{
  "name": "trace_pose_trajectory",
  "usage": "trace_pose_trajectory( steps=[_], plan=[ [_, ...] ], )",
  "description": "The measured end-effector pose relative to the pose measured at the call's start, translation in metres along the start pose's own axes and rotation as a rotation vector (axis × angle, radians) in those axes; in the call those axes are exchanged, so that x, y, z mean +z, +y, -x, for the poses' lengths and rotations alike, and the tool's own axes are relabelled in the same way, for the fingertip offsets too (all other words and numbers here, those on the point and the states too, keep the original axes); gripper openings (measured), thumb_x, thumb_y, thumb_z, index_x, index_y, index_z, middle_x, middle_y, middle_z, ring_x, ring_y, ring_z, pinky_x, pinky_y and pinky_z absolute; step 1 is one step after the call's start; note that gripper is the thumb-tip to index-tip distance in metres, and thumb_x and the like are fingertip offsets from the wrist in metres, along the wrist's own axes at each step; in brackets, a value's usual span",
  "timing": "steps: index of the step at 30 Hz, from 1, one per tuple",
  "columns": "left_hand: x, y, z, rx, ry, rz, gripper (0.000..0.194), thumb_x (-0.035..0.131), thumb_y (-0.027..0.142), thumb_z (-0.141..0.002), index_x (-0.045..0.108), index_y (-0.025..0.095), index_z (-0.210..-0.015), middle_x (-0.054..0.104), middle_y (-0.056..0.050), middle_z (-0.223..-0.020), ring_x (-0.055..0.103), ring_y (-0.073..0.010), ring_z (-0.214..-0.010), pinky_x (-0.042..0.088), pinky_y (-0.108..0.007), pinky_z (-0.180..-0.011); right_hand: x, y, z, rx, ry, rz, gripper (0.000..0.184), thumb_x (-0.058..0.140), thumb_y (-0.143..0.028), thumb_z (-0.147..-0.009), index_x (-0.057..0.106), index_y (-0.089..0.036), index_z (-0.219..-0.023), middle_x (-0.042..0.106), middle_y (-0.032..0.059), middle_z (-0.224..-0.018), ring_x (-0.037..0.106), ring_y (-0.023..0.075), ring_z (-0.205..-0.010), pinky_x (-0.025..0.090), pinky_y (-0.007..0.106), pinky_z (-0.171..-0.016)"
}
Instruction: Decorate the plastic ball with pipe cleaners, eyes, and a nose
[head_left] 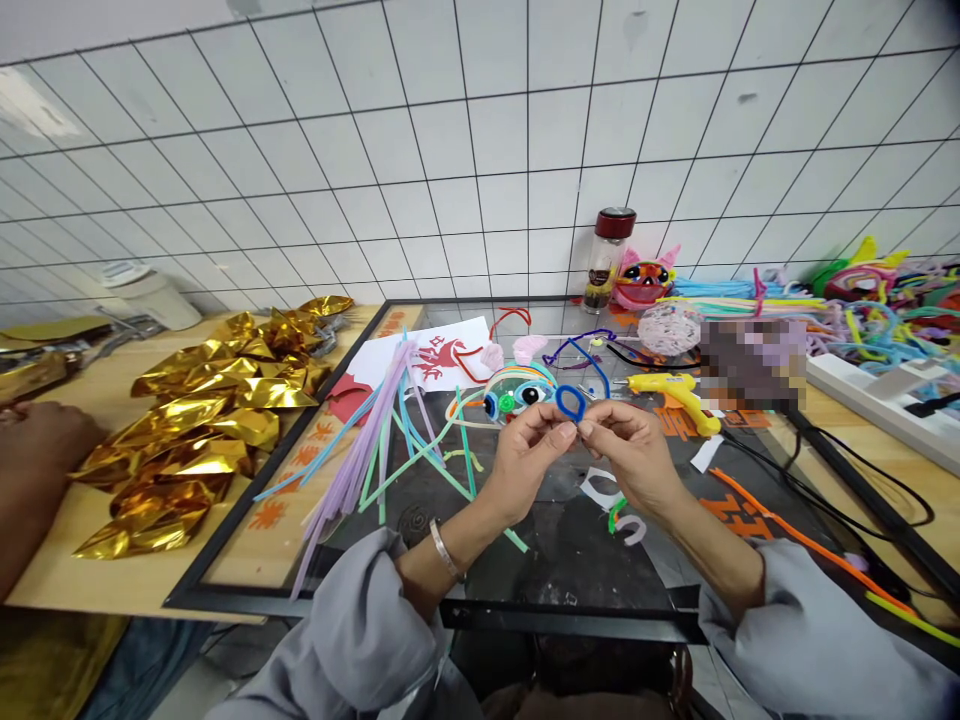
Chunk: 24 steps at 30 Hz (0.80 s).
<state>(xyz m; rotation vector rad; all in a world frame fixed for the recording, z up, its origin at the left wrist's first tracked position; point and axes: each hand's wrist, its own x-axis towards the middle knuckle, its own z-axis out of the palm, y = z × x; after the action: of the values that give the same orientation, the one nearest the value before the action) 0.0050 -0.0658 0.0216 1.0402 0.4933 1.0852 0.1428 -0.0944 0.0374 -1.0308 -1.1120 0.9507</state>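
Observation:
Pinched between the fingertips of both hands is a blue pipe cleaner (571, 403) bent into a small closed loop. My left hand (529, 450) grips its lower left side, and my right hand (626, 445) grips the lower right. Just behind them lies a colourful pipe-cleaner animal face (517, 390) with big eyes and a green nose, partly covered by my left hand. Below my right hand are a white paper cutout (602, 488) and a small green and pale curled piece (628, 524).
Left lies a bundle of purple pipe cleaners (349, 465) beside gold foil pieces (202, 420). A yellow glue gun (675, 392), power strip (877, 410), lidded glass bottle (607, 255) and finished pink-eared face (643, 280) stand right and behind. Another person's arm (34, 480) rests at far left.

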Motion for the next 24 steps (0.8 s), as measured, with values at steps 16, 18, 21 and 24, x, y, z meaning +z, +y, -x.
trace_pose_trajectory(
  steps=[16,18,21,24],
  plan=[
    [-0.008,-0.003,-0.001,0.076,0.070,-0.263,0.034,0.067,0.046,-0.087,0.057,0.017,-0.073,0.053,0.003,-0.068,0.046,-0.0106,-0.067,0.038,-0.025,-0.068,-0.010,0.007,0.000,-0.135,-0.048,0.272,0.034,0.075,-0.046,-0.080,0.064,-0.019,-0.062,0.053,-0.0021,-0.056,0.042,0.0110,-0.053,0.034,0.027,-0.052],
    [-0.007,-0.003,0.000,0.081,0.040,-0.313,0.033,0.064,0.045,-0.089,0.056,0.017,-0.074,0.053,0.003,-0.068,0.046,-0.0107,-0.066,0.038,-0.025,-0.067,-0.013,0.006,-0.001,-0.131,0.021,0.228,0.037,0.073,-0.051,-0.082,0.063,-0.020,-0.064,0.051,-0.0026,-0.056,0.041,0.0110,-0.052,0.033,0.027,-0.052],
    [-0.003,0.000,0.003,0.060,-0.018,-0.386,0.034,0.062,0.047,-0.090,0.055,0.018,-0.075,0.052,0.003,-0.066,0.047,-0.0110,-0.064,0.038,-0.025,-0.065,-0.016,0.006,-0.002,-0.155,0.067,0.159,0.032,0.069,-0.051,-0.086,0.067,-0.020,-0.076,0.052,-0.0026,-0.059,0.045,0.0120,-0.054,0.036,0.027,-0.053],
    [0.001,0.004,0.006,0.032,-0.026,-0.440,0.037,0.061,0.050,-0.089,0.052,0.018,-0.073,0.050,0.003,-0.064,0.045,-0.0112,-0.062,0.037,-0.026,-0.063,-0.018,0.006,-0.001,-0.194,0.051,0.118,0.028,0.066,-0.048,-0.089,0.071,-0.021,-0.086,0.054,-0.0021,-0.062,0.048,0.0131,-0.057,0.037,0.028,-0.056]
  ],
)
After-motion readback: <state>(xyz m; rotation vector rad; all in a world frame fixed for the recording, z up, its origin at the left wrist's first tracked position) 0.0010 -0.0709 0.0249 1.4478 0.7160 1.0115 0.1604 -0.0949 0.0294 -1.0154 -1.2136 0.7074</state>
